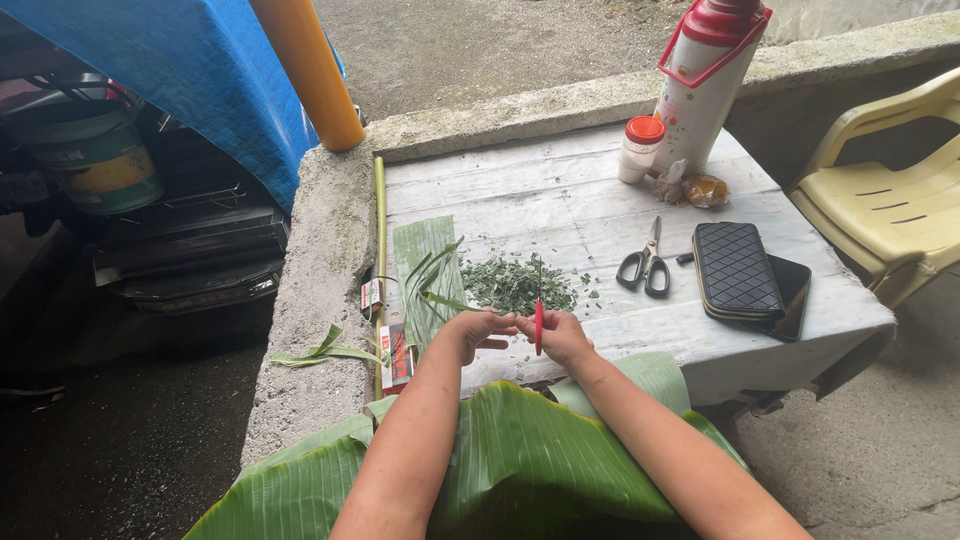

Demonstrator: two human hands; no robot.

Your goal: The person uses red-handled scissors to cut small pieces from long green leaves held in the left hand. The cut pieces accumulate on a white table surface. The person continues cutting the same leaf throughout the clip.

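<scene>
A small red-handled knife stands nearly upright at the near edge of the white table, its thin dark blade pointing up over a heap of chopped green leaf bits. The right hand has its fingers curled tight around the red handle. Just left of it, almost touching, the left hand pinches the near ends of a few narrow green leaf strips between thumb and fingertips; the other fingers are folded in. The strips fan out to the left and far side, over a rectangular piece of banana leaf lying flat on the table.

Below both forearms a large banana leaf spreads across the person's lap. To the right of the chopped heap lie black-handled scissors, shut, and further right a black quilted wallet rests on a dark phone. At the far side of the table stand a small white jar with a red lid and a tall white and red thermos flask, with a small plastic bag at its foot.

A long green stalk runs along the table's left edge, beside a concrete ledge on which more leaf strips lie. A cream plastic chair stands to the right, a blue tarpaulin and yellow pole at the far left.
</scene>
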